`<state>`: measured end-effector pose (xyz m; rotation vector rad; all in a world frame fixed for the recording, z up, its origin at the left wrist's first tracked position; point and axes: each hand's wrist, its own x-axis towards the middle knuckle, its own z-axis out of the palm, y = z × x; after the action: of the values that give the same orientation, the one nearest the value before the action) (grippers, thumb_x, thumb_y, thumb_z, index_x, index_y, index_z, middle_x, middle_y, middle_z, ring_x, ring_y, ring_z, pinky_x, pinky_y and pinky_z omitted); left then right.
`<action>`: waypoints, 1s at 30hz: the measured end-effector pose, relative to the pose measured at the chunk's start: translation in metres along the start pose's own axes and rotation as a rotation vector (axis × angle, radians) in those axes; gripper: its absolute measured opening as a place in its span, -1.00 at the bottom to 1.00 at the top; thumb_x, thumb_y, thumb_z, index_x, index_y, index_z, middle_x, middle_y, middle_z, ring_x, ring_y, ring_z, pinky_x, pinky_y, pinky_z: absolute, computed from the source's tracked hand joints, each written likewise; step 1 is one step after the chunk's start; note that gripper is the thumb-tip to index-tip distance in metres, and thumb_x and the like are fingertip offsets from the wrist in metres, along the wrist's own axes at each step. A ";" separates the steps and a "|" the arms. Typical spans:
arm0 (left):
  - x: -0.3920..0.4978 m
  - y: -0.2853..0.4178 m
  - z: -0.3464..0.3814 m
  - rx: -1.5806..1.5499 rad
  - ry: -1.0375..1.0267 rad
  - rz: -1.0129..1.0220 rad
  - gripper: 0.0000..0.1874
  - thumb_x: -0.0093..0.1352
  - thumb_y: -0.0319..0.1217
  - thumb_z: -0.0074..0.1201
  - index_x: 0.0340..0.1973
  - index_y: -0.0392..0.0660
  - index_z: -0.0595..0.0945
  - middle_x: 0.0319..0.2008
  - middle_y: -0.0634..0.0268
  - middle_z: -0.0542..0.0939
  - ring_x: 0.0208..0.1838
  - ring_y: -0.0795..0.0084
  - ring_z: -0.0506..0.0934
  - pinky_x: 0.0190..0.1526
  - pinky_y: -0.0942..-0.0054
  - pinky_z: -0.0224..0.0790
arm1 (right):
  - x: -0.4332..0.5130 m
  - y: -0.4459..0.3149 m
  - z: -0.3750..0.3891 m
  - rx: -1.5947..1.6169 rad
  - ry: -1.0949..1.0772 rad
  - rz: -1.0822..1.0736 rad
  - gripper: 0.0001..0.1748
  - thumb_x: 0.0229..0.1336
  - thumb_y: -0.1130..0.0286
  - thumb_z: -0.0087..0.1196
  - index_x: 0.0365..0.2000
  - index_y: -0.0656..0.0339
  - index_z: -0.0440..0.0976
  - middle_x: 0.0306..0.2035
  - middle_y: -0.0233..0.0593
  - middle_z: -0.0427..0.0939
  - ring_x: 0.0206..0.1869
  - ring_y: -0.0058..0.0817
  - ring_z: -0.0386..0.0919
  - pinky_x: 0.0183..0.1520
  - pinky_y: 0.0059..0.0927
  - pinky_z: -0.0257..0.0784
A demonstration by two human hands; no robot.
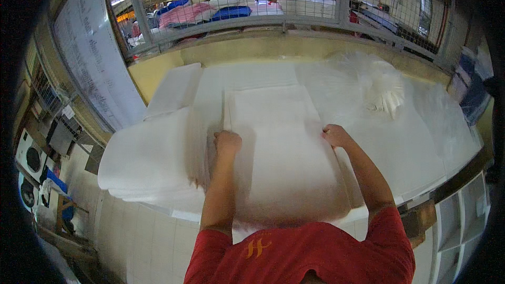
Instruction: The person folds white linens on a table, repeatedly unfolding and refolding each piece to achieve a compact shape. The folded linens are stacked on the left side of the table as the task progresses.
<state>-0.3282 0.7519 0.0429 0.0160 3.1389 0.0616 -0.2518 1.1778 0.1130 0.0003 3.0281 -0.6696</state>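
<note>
A white cloth (284, 138), folded in layers, lies on the white table (410, 146) in front of me. My left hand (228, 142) has its fingers closed on the cloth's left edge. On the opposite side my right hand (336, 135) pinches the right edge between thumb and fingers. Left of my left hand rests a thick stack of folded white cloths (154, 157), with another folded white cloth (175, 86) behind it. Whether the held cloth is one piece or several layers, I cannot tell.
Clear plastic film with a bunched part (384, 90) lies on the table's right side. A yellow ledge (252, 53) and a wire mesh partition (236, 8) stand behind. A whiteboard (98, 47) is at the left, white shelving (459, 221) at the lower right. A person is beyond the mesh.
</note>
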 end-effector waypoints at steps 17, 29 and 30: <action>0.093 0.040 -0.046 -0.900 0.389 -0.118 -0.34 0.23 -0.16 0.34 0.00 -0.45 0.46 -0.02 -0.15 0.58 0.00 0.00 0.59 0.01 0.23 0.45 | 0.220 -0.016 0.020 1.029 0.322 0.324 -0.06 -0.25 0.49 0.44 0.21 0.25 0.22 0.07 0.03 0.47 0.07 -0.17 0.51 0.07 -0.18 0.48; -0.042 0.028 -0.301 -1.331 0.635 0.541 -0.08 0.26 -0.61 0.12 0.46 0.10 0.04 0.43 0.12 0.16 0.42 0.25 0.20 0.35 0.37 0.10 | 0.037 -0.121 -0.252 1.079 0.212 -0.389 0.04 -0.23 0.50 0.37 0.32 0.14 0.09 -0.03 -0.14 0.52 -0.05 -0.28 0.54 0.07 -0.19 0.47; -0.068 0.045 -0.322 -1.494 0.540 0.472 -0.12 0.29 -0.60 0.11 0.45 0.10 0.06 0.45 0.17 0.14 0.48 0.28 0.07 0.41 0.35 -0.06 | 0.007 -0.128 -0.272 1.032 0.302 -0.390 0.00 -0.22 0.47 0.40 0.28 0.15 0.15 -0.06 -0.19 0.54 -0.09 -0.32 0.55 0.07 -0.23 0.46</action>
<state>-0.2601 0.7839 0.3666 0.7769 2.4725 2.5367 -0.2711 1.1767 0.4129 -0.4906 2.5244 -2.3265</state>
